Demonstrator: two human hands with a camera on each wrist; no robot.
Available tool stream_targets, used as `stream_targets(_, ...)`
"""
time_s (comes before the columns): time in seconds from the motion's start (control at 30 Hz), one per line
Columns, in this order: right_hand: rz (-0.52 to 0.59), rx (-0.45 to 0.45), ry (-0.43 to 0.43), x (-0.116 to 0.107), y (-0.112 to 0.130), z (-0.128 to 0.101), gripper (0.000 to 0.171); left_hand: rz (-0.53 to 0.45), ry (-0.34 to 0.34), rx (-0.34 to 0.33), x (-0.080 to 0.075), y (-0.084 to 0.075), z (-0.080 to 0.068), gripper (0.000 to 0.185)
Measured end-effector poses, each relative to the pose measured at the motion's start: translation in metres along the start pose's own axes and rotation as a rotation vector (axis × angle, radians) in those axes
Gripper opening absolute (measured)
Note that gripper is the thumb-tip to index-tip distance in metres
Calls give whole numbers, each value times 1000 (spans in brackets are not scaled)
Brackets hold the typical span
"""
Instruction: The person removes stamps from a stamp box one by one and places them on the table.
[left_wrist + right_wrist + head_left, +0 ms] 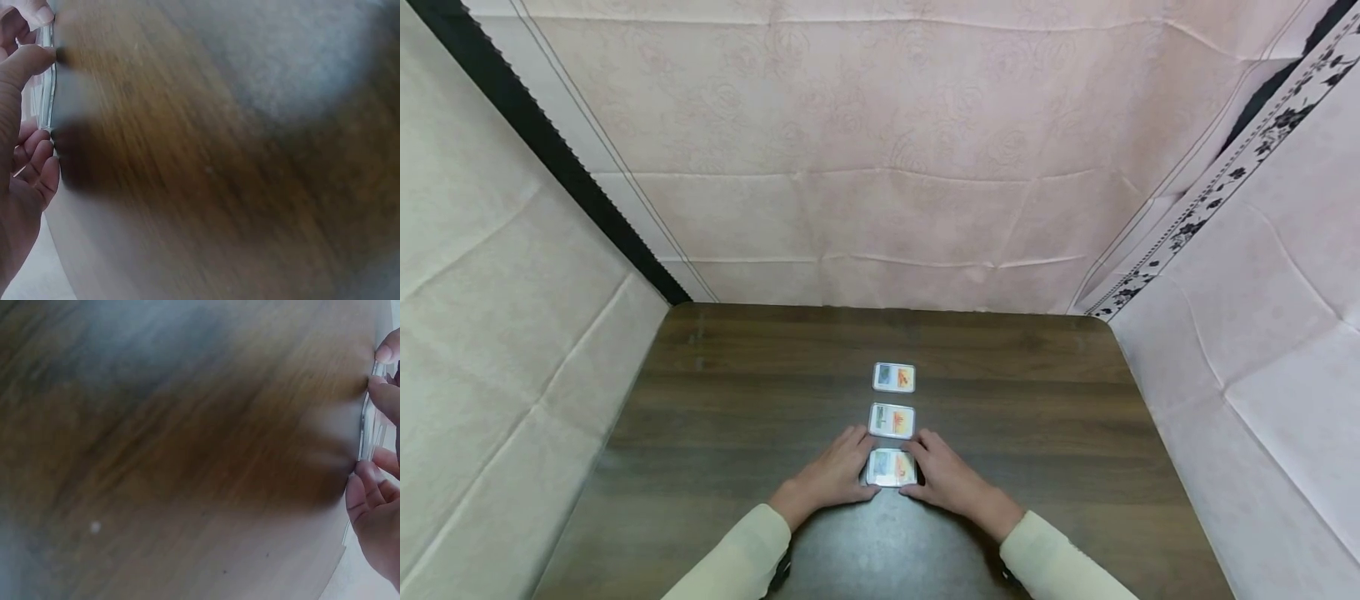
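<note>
Three flat, clear-edged plastic cases with blue and orange prints lie in a column on the table. Between my hands is the nearest case point(891, 467). My left hand point(838, 473) grips it by its left end, thumb at the near edge and fingers toward the far side. At the opposite end my right hand point(951, 477) holds it the same way. Seen from the left wrist, the case's clear edge point(47, 94) sits low at the tabletop between thumb and fingers. The middle case point(892, 421) lies just beyond the fingertips, and the far case point(894, 377) behind that.
The brown wood-grain table point(737, 375) has rounded far corners. Pale cloth hangs behind it point(865, 167) and along both sides, with a black strip point(572, 175) at the left and a floral border point(1232, 175) at the right.
</note>
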State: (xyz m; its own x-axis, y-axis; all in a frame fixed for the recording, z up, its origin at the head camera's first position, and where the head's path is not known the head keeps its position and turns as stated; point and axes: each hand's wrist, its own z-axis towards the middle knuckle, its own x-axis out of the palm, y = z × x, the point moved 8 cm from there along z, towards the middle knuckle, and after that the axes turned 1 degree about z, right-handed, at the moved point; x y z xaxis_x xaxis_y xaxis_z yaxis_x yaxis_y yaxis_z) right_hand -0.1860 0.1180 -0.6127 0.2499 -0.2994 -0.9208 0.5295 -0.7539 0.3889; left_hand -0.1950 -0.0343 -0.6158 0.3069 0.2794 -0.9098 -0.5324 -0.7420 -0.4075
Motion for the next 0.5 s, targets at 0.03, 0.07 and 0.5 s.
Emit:
stream_targets(0.03, 3, -3, -2, 0, 1, 0, 69, 2, -2, 3, 0, 0, 0, 65)
stream_targets(0.07, 8, -4, -3, -1, 1, 0, 68, 4, -3, 6, 0, 0, 0, 64)
stream_targets(0.5, 36, 22, 35, -3, 2, 1, 68, -25, 3, 19, 0, 2, -2, 64)
